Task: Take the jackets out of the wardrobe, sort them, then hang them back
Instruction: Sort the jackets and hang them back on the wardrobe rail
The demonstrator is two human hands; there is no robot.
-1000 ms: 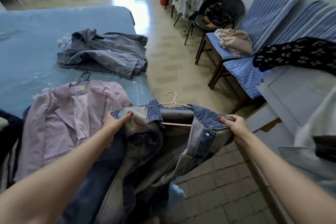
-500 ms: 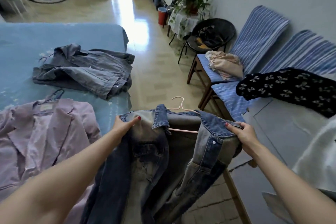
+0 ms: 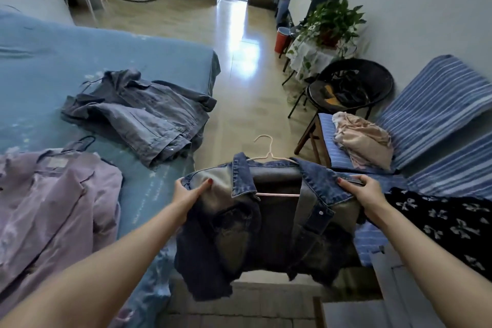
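She holds the dark denim jacket [image 3: 255, 224] spread on its hanger [image 3: 269, 157], left hand [image 3: 187, 192] and right hand [image 3: 366, 190] each gripping a shoulder, its long axis running hand to hand, the bed [image 3: 80, 66] left of the left grip

— Where does everything lie?

— I hold the jacket on its hanger [image 3: 269, 152] out before me, my left hand [image 3: 187, 192] at one shoulder, my right hand [image 3: 368, 190] at the other. The bed [image 3: 53, 66] is on my left.

— And on it?

— One jacket [image 3: 143, 112] lies near its right edge, farther from me; another [image 3: 48, 202] lies nearer, left of my arm.

— On the right?

— Chairs [image 3: 431, 104] stand along the wall, a bundle of cloth [image 3: 364, 138] on one seat, the plant [image 3: 330, 24] behind them.
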